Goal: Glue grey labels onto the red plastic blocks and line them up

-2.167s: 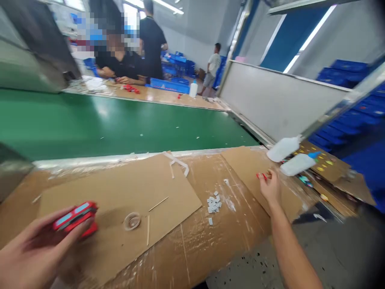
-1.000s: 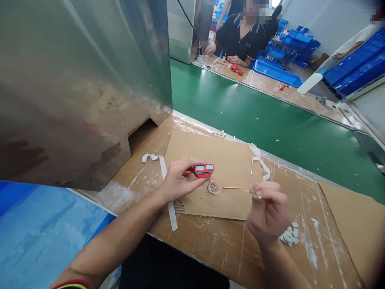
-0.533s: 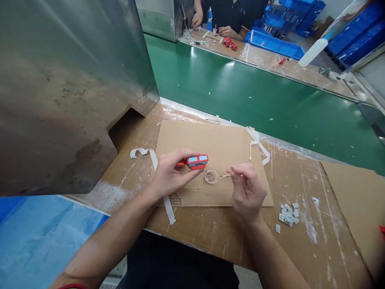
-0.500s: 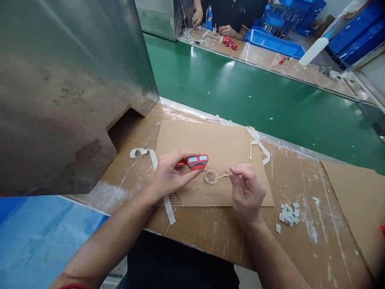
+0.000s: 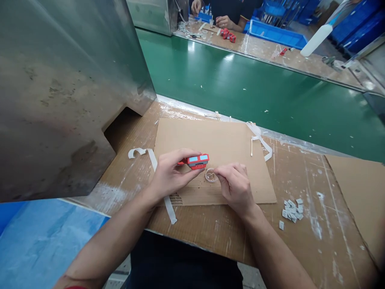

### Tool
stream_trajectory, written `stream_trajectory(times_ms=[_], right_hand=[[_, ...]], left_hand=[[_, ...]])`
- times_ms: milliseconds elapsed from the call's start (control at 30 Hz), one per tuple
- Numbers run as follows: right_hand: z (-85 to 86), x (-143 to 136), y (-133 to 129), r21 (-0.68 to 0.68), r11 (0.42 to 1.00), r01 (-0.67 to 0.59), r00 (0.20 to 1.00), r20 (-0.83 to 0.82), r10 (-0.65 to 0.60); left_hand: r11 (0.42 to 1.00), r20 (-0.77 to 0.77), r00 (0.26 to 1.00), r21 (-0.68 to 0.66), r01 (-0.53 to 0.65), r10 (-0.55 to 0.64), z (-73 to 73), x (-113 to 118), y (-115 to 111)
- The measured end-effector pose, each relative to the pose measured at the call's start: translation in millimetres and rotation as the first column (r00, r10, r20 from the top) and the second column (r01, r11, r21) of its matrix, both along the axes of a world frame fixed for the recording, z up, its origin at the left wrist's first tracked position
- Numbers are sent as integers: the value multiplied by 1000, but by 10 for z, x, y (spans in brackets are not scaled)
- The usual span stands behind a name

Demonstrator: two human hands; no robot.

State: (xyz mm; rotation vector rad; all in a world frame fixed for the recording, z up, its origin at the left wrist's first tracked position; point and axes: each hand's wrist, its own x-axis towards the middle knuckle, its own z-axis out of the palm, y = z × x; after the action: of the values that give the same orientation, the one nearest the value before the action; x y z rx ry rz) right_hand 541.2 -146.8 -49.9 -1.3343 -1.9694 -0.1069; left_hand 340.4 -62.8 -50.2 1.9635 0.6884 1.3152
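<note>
- Cup (image 5: 206,175), small, round and of clear plastic, rests on a flat sheet of brown cardboard (image 5: 207,140), between the person's two hands and nearer the right one.
- Red-and-grey plastic block (image 5: 198,161) with two pale blue panels, held in the left hand (image 5: 173,172), lies just beyond the cup and to its left, seemingly above the cardboard.
- The block's panelled face is longest from side to side, its right end slightly raised; its rear part is hidden in the palm, so its true long axis cannot be told.
- Left thumb and fingers are clamped on the block.
- Right hand (image 5: 236,185) pinches a thin pale stick (image 5: 211,174), whose free end points leftward into the cup; the fingertips cover the cup's right edge.
- The two hands are apart, the cup in the gap.
- No brand or writing can be read on block or cup; any marks on the small grey square tiles (image 5: 291,210) heaped to the right are too small to make out.
</note>
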Motion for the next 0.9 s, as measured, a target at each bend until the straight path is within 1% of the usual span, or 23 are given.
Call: stream_trajectory(times_ms=[167, 233, 267, 333, 400, 433, 500, 567, 667, 900], right_hand=[[-13, 16, 5, -3, 1000, -10, 999, 32, 10], [13, 19, -6, 5, 1000, -6, 1000, -4, 6], [37, 17, -16, 20, 1000, 6, 998, -63, -4], [106, 7, -42, 70, 996, 59, 965, -261, -39], [191, -17, -71, 127, 981, 149, 878, -472, -73], [233, -34, -84, 151, 970, 190, 834, -546, -78], [297, -78, -105, 176, 960, 220, 787, -613, -68], [324, -126, -119, 186, 965, 188, 785, -619, -33], [305, -179, -130, 179, 976, 125, 801, -599, 7], [228, -200, -144, 122, 987, 106, 827, -561, -19]], left_hand=[[1000, -3, 1000, 13, 6, -6, 2, 0, 10], [1000, -2, 1000, 16, 9, -9, 5, -2, 13], [1000, 1, 1000, 19, 12, -12, 9, -1, 13], [999, 11, 1000, 27, 29, -29, 24, 11, 5], [998, 14, 999, 45, 52, -53, 50, 35, -16], [996, 10, 998, 60, 65, -66, 64, 51, -31], [992, -9, 996, 92, 86, -86, 90, 84, -64], [988, -19, 995, 119, 97, -96, 105, 111, -96], [985, -18, 994, 133, 110, -109, 108, 130, -126], [984, -32, 994, 140, 111, -108, 106, 141, -129]])
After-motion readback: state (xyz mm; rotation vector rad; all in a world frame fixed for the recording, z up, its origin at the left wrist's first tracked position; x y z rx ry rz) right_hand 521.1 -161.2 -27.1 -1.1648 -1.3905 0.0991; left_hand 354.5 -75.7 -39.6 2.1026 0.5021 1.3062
